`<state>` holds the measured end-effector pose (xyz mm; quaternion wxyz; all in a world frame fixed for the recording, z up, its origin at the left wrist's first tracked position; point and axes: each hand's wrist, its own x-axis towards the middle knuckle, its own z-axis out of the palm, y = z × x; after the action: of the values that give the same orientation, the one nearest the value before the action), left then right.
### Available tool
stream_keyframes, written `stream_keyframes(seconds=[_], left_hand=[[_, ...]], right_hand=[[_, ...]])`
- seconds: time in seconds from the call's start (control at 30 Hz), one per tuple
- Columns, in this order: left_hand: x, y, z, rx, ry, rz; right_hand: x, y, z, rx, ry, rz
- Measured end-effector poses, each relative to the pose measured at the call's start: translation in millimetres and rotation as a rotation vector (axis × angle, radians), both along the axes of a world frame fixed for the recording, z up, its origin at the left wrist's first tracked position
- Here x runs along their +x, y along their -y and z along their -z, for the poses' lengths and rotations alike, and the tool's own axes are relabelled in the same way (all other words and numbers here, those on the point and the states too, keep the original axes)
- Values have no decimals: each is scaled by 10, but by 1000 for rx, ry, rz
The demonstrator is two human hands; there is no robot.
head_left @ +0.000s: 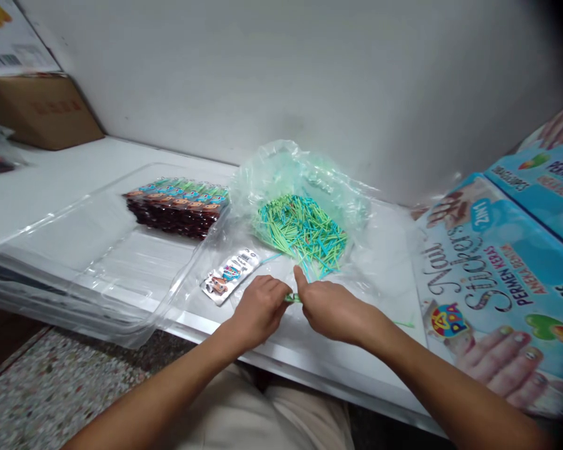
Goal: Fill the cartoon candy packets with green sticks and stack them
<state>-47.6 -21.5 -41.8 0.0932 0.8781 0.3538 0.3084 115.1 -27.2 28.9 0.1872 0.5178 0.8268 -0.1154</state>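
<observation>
Left hand curled, right hand pinched; I see both nipping small green stick between them at frame centre. Sticker strip at 10 o'clock of left hand. Bag of green-blue sticks at 12 o'clock, just beyond the fingers.

White table: tray, stick bag

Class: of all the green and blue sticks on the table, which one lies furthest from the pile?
The lone green stick right of the right hand, well outside the plastic bag holding the pile.
</observation>
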Motion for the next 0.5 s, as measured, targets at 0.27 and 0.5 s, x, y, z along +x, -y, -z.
stream_keyframes(seconds=[0.27,0.5], left_hand=[[8,42,26,-89,251,-165],[14,39,12,-362,331,-239]], right_hand=[[45,35,-53,162,-72,98],[198,20,-106,-38,-442,174]])
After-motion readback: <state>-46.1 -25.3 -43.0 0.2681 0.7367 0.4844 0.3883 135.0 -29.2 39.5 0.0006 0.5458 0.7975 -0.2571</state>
